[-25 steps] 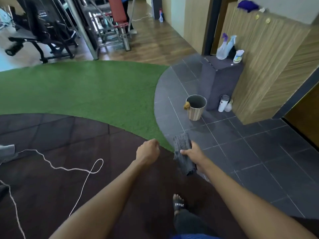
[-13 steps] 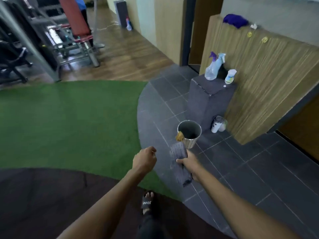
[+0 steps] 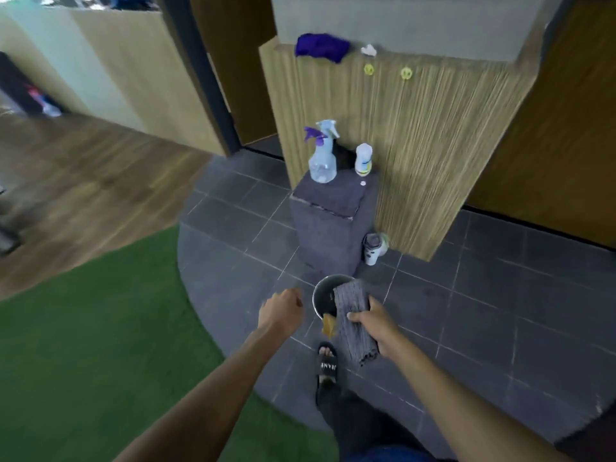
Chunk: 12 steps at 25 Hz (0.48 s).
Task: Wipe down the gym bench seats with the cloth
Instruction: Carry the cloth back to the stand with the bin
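My right hand point(image 3: 375, 325) grips a folded grey cloth point(image 3: 354, 320) around its middle, and the cloth's upper end hangs over the rim of a small metal bucket point(image 3: 321, 295) on the tiled floor. A yellow-brown rag point(image 3: 329, 326) hangs on the bucket's near rim. To the left of the bucket my left hand point(image 3: 281, 311) is curled into a loose fist and holds nothing. No gym bench is in view.
A dark pedestal point(image 3: 330, 228) stands just beyond the bucket with two spray bottles point(image 3: 321, 155) and a white bottle point(image 3: 363, 160) on top. A white can point(image 3: 373, 248) stands at its foot by the wooden wall panel point(image 3: 416, 145). Green turf point(image 3: 93, 321) lies left; my sandalled foot point(image 3: 327, 363) is below.
I have walked and turned right toward the bucket and pedestal. The gym machines have left the view. The cloth in my right hand has come over the bucket's rim.
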{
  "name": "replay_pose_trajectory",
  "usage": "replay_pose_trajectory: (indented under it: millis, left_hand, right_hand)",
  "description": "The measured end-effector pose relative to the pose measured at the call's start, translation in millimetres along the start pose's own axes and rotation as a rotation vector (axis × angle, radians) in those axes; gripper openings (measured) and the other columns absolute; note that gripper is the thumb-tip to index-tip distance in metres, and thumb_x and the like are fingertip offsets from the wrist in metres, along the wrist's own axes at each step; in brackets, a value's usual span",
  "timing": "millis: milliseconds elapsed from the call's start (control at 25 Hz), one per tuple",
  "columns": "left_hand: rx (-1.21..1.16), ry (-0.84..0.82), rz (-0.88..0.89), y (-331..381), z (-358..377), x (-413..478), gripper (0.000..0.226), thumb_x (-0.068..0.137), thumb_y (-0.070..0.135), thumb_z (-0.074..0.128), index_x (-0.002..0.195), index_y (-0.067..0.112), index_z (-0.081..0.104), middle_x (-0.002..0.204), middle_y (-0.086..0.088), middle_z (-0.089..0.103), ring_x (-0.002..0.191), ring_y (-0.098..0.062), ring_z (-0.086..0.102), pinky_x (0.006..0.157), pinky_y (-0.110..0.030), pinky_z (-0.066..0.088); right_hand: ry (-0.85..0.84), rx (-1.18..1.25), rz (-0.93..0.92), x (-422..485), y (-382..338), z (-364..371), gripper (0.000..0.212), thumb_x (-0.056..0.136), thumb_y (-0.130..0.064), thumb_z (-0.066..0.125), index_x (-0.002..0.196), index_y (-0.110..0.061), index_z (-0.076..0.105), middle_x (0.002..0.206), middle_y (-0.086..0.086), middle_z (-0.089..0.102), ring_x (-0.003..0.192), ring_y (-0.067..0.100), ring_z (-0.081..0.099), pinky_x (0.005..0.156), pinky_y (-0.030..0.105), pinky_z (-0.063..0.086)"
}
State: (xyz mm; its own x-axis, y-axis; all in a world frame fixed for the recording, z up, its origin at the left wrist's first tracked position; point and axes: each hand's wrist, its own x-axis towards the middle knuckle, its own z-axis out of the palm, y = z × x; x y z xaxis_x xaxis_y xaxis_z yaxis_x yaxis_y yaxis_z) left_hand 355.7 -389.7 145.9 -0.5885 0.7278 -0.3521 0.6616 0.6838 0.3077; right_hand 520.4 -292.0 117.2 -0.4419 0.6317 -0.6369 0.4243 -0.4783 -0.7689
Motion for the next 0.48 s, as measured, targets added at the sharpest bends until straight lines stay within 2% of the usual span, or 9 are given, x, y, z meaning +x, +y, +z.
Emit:
replay_pose_trajectory:
  millis: [40, 160, 200, 280, 360, 480]
  left_hand:
    - [0.009, -0.008, 0.027, -1, -7, 33, 0.032, 0.09, 0.006, 0.039, 0.109, 0.017, 0.063, 0.109, -0.01, 0.067, 0.1, -0.035, 0.06, 0.074, -0.031, 0.037]
    - [0.021, 0.003, 0.102, -4, -29, 134, 0.026, 0.09, 0.008, 0.04, 0.104, 0.014, 0.061, 0.11, -0.009, 0.065, 0.098, -0.035, 0.06, 0.077, -0.035, 0.04]
    - [0.034, 0.006, 0.131, -4, -37, 163, 0.023, 0.09, 0.009, 0.041, 0.102, 0.013, 0.06, 0.109, -0.01, 0.064, 0.097, -0.036, 0.06, 0.077, -0.036, 0.042]
    - [0.04, -0.02, 0.174, -8, -50, 208, 0.021, 0.091, 0.008, 0.041, 0.101, 0.011, 0.058, 0.106, -0.011, 0.063, 0.095, -0.036, 0.059, 0.074, -0.037, 0.042]
    - [0.051, -0.05, 0.253, -9, -61, 256, 0.025, 0.091, 0.007, 0.042, 0.107, 0.013, 0.06, 0.111, -0.01, 0.063, 0.101, -0.033, 0.058, 0.08, -0.038, 0.042]
    - [0.1, -0.121, 0.335, -12, -69, 333, 0.038, 0.093, 0.009, 0.042, 0.127, 0.017, 0.057, 0.132, -0.005, 0.058, 0.119, -0.029, 0.052, 0.101, -0.042, 0.041]
  right_hand:
    - [0.032, 0.017, 0.014, 26, -10, 8, 0.037, 0.091, 0.005, 0.06, 0.119, -0.018, 0.052, 0.111, 0.008, 0.064, 0.099, 0.025, 0.062, 0.077, 0.034, 0.051]
    - [0.104, 0.065, 0.021, 105, -47, 29, 0.03, 0.087, 0.005, 0.064, 0.102, -0.02, 0.061, 0.104, 0.006, 0.07, 0.097, 0.025, 0.066, 0.091, 0.044, 0.055]
    - [0.126, 0.087, 0.027, 130, -59, 35, 0.031, 0.085, 0.004, 0.065, 0.104, -0.021, 0.064, 0.106, 0.007, 0.071, 0.098, 0.025, 0.067, 0.094, 0.047, 0.054]
    - [0.178, 0.137, 0.079, 163, -82, 46, 0.04, 0.085, 0.0, 0.067, 0.121, -0.016, 0.061, 0.116, 0.007, 0.07, 0.104, 0.027, 0.066, 0.095, 0.046, 0.054]
    - [0.201, 0.209, 0.139, 186, -114, 55, 0.05, 0.087, 0.001, 0.066, 0.133, -0.013, 0.053, 0.125, 0.008, 0.064, 0.108, 0.027, 0.062, 0.089, 0.037, 0.051]
    - [0.216, 0.244, 0.197, 235, -144, 71, 0.055, 0.089, 0.006, 0.062, 0.139, -0.009, 0.045, 0.129, 0.014, 0.06, 0.098, 0.024, 0.061, 0.068, 0.026, 0.049]
